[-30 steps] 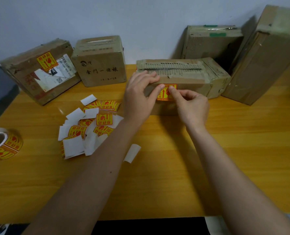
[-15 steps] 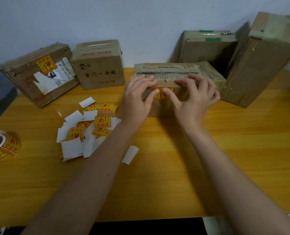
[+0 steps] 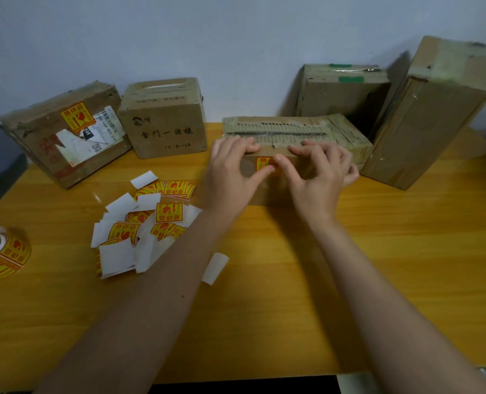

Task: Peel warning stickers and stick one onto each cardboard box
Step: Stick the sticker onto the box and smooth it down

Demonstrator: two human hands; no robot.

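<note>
sticker in hand: the yellow-and-red warning sticker [image 3: 265,164] sits on the near face of the low flat box [image 3: 278,155], just under its top front edge; only part of it shows between your thumbs
left hand: your left hand [image 3: 230,172] has its fingers curled over the box's top edge and its thumb laid flat along the sticker's lower edge, pressing
right hand: your right hand [image 3: 318,177] mirrors it, fingers hooked on the top edge, thumb tip on the sticker's right side; neither hand pinches anything
step: judged as smoothing down, sticker number two of the run
next move: rub both thumbs outward to seat the corners, then let go and reach for the loose sticker pile [image 3: 139,226] to peel another
done so far: the far-left box [image 3: 51,143] carries a sticker on its upper face
still bare: the printed box [image 3: 165,129], the rear box [image 3: 341,92] and the tall leaning box [image 3: 429,118] show no sticker on visible faces
contents: all five boxes are taped shut; you cannot tell what is inside
supply: sticker roll [image 3: 0,254] on the table [image 3: 378,251] at far left, well apart from the hands; one curled backing strip [image 3: 214,268] lies beside your left forearm
</note>
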